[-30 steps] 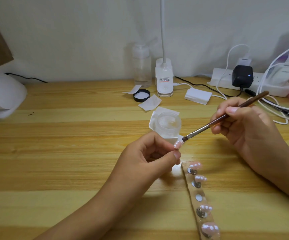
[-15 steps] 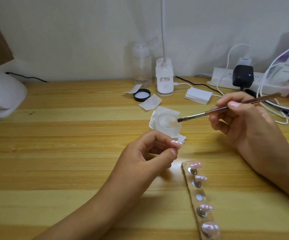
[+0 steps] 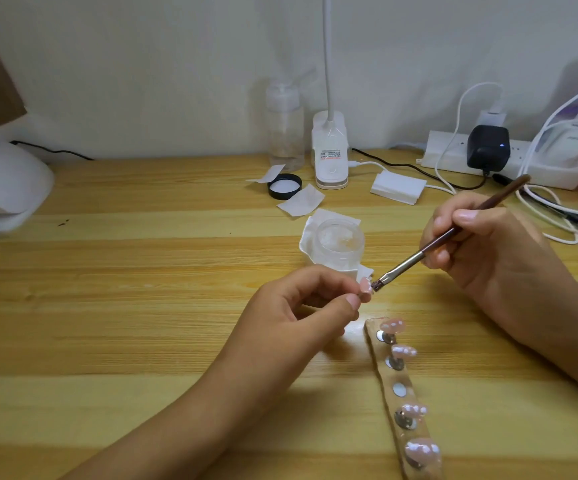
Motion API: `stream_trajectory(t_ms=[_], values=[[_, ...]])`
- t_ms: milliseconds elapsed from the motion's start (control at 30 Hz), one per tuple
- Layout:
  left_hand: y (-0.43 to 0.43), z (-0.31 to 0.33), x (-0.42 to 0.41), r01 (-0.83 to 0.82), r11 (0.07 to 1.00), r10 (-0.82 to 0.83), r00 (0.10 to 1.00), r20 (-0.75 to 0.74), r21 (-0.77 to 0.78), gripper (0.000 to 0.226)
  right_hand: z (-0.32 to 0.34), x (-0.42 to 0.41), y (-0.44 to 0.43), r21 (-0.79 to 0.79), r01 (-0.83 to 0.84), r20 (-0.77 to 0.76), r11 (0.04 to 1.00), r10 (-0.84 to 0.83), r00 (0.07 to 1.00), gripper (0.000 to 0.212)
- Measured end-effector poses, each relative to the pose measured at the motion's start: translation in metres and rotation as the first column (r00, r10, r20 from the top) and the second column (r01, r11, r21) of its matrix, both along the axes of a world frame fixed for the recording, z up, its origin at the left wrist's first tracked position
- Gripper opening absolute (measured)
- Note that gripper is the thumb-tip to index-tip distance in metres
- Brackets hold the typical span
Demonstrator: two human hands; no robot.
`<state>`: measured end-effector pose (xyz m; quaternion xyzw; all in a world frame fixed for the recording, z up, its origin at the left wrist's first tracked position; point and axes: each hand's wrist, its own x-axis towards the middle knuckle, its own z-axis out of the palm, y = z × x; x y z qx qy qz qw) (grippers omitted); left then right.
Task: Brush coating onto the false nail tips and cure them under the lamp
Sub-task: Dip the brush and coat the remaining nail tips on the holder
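The left hand (image 3: 291,308) pinched a pink nail tip (image 3: 469,285). The right hand (image 3: 485,247) held the brush (image 3: 405,264). Its bristles touched the tip from two o'clock, above the desk (image 3: 135,306).

The wooden desk (image 3: 142,341) carries a white curing lamp (image 3: 0,188) far left, a power strip (image 3: 450,157) far right, a jar (image 3: 340,242) on tissue mid-desk, and a nail strip (image 3: 389,379) near right.

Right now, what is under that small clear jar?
A folded white paper lies under the jar, its edges sticking out; the part beneath is covered.
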<state>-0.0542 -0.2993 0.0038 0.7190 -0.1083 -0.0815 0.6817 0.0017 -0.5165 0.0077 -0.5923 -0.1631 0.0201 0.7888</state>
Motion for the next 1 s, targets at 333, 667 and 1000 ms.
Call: stream_trajectory(t_ms=[333,667,1000], values=[[0.0002,0.0006,-0.0003,0.014,1.0,-0.014,1.0,0.003,0.006,0.011,-0.0016,-0.0019,0.0012,-0.066,0.033,0.038,0.997,-0.031,0.999,0.029],[0.0006,-0.0012,0.0015,-0.034,0.996,0.034,0.999,0.004,-0.083,0.014,0.001,0.0019,-0.0027,-0.006,0.076,0.04,0.997,-0.076,0.996,0.031],[0.002,0.0003,0.0003,-0.024,0.999,0.025,0.999,0.027,-0.048,0.008,0.0022,-0.0007,-0.0019,0.072,0.058,-0.05,0.996,-0.054,0.997,0.02]])
